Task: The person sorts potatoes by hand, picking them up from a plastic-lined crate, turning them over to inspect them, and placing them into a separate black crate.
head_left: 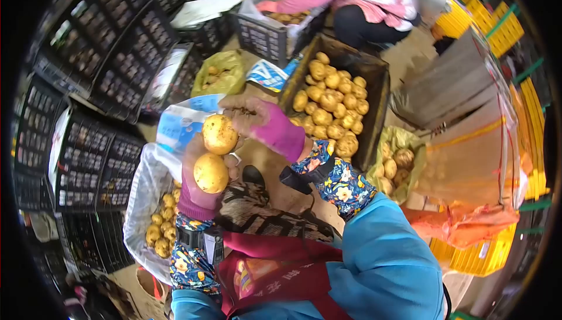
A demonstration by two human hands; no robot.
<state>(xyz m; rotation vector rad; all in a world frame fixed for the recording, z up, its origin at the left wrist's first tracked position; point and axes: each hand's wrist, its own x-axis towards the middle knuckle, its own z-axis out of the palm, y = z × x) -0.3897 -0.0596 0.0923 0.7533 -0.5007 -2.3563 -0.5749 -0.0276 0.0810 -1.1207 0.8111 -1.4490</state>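
My left hand (192,165), in a worn purple glove, is closed around a round yellow potato (211,174), its fingertips showing at the potato's right side. Just above sits a second potato (220,134) with brown specks, close against the first. My right hand (257,122), also gloved, reaches in from the right with its soiled fingers curved at this upper potato; part of that grip is hidden. Below my left hand stands a crate lined with clear plastic (137,203), with small potatoes (161,226) inside. A dark bin (374,95) of larger potatoes (331,100) lies beyond my right hand.
Black crates (96,162) are stacked along the left. Green bags of potatoes (234,68) (418,141) stand ahead and at right. Another person (374,4) crouches at the back, one hand in a lined crate (257,36). Yellow crates (480,250) stand at right.
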